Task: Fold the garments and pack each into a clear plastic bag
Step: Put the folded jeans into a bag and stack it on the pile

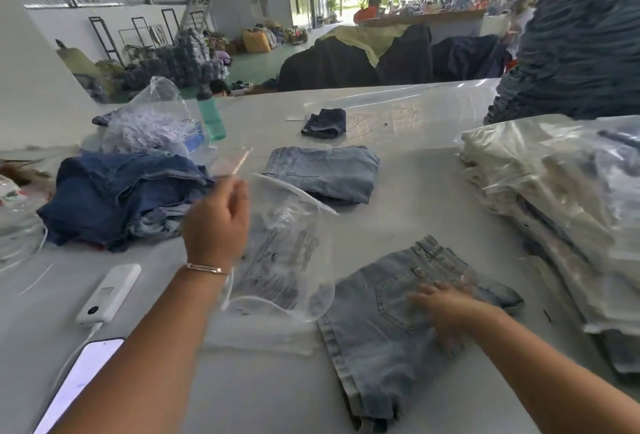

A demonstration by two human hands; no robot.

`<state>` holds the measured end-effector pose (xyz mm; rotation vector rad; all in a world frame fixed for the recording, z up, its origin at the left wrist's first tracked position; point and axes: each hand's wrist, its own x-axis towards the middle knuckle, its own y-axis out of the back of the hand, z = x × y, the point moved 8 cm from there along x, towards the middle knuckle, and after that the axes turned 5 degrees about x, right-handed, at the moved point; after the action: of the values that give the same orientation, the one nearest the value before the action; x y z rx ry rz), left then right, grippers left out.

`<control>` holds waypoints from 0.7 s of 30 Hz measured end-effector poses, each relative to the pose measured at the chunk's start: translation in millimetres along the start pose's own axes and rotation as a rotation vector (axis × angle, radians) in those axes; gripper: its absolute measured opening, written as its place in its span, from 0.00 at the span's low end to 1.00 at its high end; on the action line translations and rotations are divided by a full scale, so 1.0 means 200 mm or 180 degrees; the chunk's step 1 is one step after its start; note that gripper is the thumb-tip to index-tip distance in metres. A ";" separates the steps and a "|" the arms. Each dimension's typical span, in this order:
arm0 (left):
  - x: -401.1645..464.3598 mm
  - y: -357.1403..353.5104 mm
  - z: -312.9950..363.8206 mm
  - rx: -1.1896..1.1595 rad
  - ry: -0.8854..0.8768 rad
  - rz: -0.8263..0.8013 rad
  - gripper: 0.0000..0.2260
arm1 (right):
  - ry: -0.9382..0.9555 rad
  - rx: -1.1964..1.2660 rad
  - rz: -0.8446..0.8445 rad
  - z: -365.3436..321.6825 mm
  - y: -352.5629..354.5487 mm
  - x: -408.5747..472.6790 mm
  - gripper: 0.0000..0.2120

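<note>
- The left hand (pixel 217 222) is raised above the table (pixel 242 381), its fingers curled round the upper edge of a clear plastic bag (pixel 282 260); the bag hangs from that grip, its printed face toward the camera, its lower end near the left edge of the near shorts.
- The right hand (pixel 446 309) lies on the near shorts (pixel 391 336) (pale blue denim, folded, at the near right of the table); its fingers are blurred but look spread and fairly straight, pressing the cloth rather than gripping it.
- A second folded pair of pale shorts (pixel 325 173) lies farther off at the middle of the table; beyond it sits a small dark denim piece (pixel 325 123), well apart from both hands.
- At the left lies a heap of dark blue garments (pixel 121 194); behind it is a crumpled bag of plastic (pixel 152 125), with a green bottle (pixel 210 114) just to its right.
- At the right stands a stack of bagged garments (pixel 554 208); a tall pile of dark denim (pixel 581 49) rises at the far right.
- At the near left, a white power bank (pixel 109 293) lies near a phone (pixel 79 381); a white cable runs from the power bank toward the phone.
</note>
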<state>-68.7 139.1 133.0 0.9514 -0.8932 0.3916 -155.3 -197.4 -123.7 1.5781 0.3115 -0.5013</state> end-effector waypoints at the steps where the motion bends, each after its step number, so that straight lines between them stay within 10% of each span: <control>1: -0.05 -0.07 0.07 -0.0031 -0.0217 -0.0335 0.15 | 0.0167 0.0027 -0.0025 -0.03 -0.01 0.02 0.40; 7: -0.41 -0.40 0.07 0.0172 0.0011 -0.1423 0.11 | 0.0337 0.0224 0.0841 -0.06 0.25 0.17 0.37; 14: -0.55 -0.36 -0.05 0.0494 0.0363 -0.1601 0.11 | 0.0731 -0.0240 0.0129 -0.16 0.31 0.45 0.44; 21: -0.56 -0.28 -0.28 0.0584 0.1141 -0.1341 0.13 | 0.0503 -0.0299 -0.0257 -0.15 0.34 0.48 0.21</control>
<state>-72.7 163.4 -2.3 1.1632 -0.3210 0.2713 -35.1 -182.0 -110.9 1.5209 0.5136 -0.4186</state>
